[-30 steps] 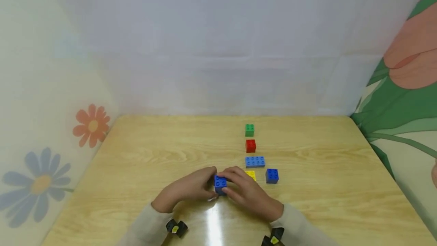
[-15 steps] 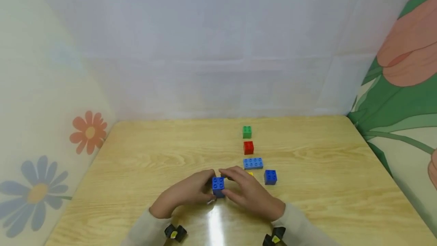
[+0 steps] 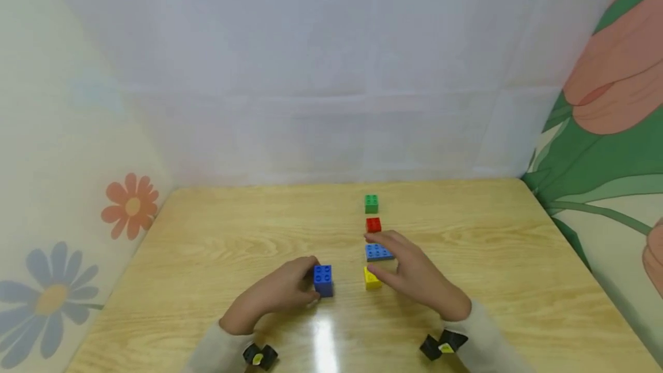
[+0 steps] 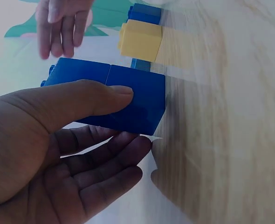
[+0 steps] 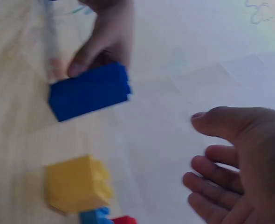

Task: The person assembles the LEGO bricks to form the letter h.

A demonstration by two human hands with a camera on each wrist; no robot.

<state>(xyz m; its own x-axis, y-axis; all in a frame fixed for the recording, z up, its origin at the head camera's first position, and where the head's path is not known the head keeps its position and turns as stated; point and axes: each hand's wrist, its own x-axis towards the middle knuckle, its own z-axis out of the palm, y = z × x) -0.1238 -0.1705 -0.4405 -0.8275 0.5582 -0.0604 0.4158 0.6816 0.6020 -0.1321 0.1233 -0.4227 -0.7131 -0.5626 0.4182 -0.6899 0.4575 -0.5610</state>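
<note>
My left hand pinches a stack of two dark blue building bricks from its left side, thumb on the near face. A seam between the two bricks shows in the left wrist view, where the stack stands on the table or just above it; I cannot tell which. Apart from it, my right hand hovers with its fingers loosely spread, holding nothing. Under and beside that hand are a yellow brick and a long light blue brick. Another dark blue brick is hidden behind it in the head view.
Farther back on the wooden table lie a red brick and a green brick, in line with the yellow one. A white sheet hangs behind the table, and patterned walls flank it.
My right hand has come off the blue stack and moved right, over the other bricks. The left hand has kept its hold, and the head view has shifted slightly.
</note>
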